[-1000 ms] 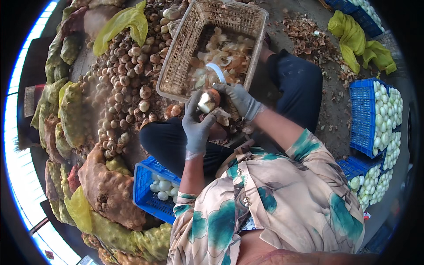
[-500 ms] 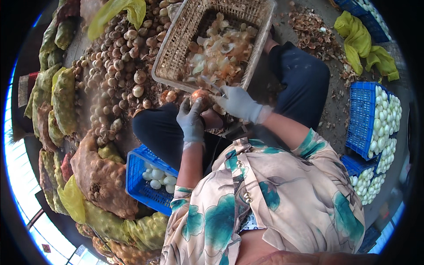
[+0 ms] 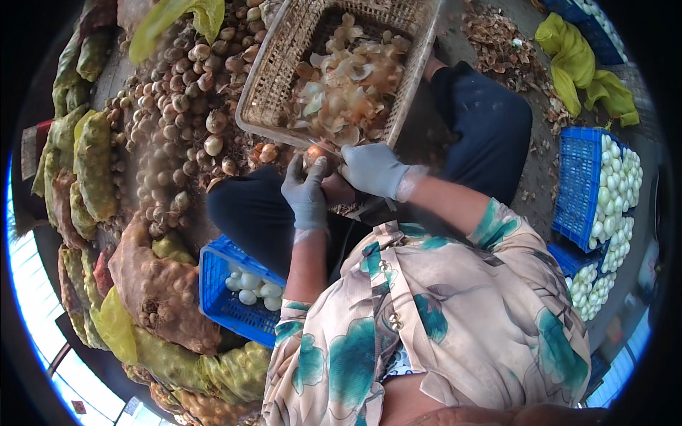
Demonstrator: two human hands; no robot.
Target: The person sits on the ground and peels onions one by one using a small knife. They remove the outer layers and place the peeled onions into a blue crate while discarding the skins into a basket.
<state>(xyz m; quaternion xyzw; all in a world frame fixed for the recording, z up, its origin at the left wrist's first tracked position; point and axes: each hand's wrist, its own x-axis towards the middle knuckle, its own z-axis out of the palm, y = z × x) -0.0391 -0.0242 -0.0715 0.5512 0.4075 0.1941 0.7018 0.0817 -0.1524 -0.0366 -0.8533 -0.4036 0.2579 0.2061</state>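
Observation:
In my gloved left hand (image 3: 305, 197), the fingers are wrapped round a brown-skinned onion (image 3: 314, 153) just below the near rim of a dirty pale plastic crate (image 3: 250, 99). My gloved right hand (image 3: 374, 170) is closed beside the onion, on its right. A thin blade, seemingly a small knife's, shows faintly between the two hands; the handle is hidden in my right fist. Loose onion skins (image 3: 341, 89) lie heaped inside the crate. By my left thigh stands a blue crate (image 3: 213, 287) with several peeled white onions (image 3: 250, 284) in it.
Many unpeeled onions (image 3: 174, 106) spread over the floor on the left, beside stuffed mesh sacks (image 3: 96, 167). Blue crates (image 3: 577, 188) of peeled onions stand at the right. A yellow-green net bag (image 3: 568, 57) and scattered skins (image 3: 504, 53) lie at the far right.
My right hand has turned slightly, and the blade, seen plainly earlier above the onion, now shows only as a thin line. The left hand still holds the onion. The view has shifted a little.

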